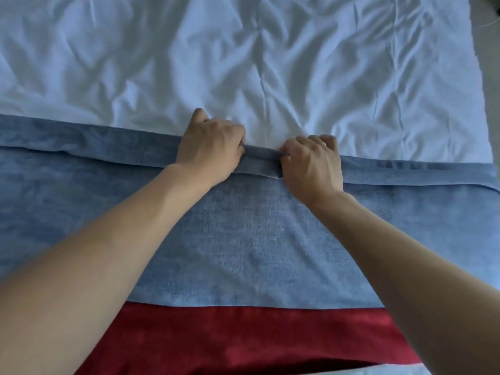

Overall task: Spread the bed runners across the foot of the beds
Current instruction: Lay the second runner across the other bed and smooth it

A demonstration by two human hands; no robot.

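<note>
Left hand (213, 147) and right hand (311, 163) both curled tight around the far folded hem of the blue bed runner (243, 239), close together near mid-width. Runner lies across the foot of the bed, over the wrinkled white duvet (270, 63); red band (243, 336) along the near edge. Fabric looks soft, thick, limp, likely to bunch; best gripped along the hem.
</note>
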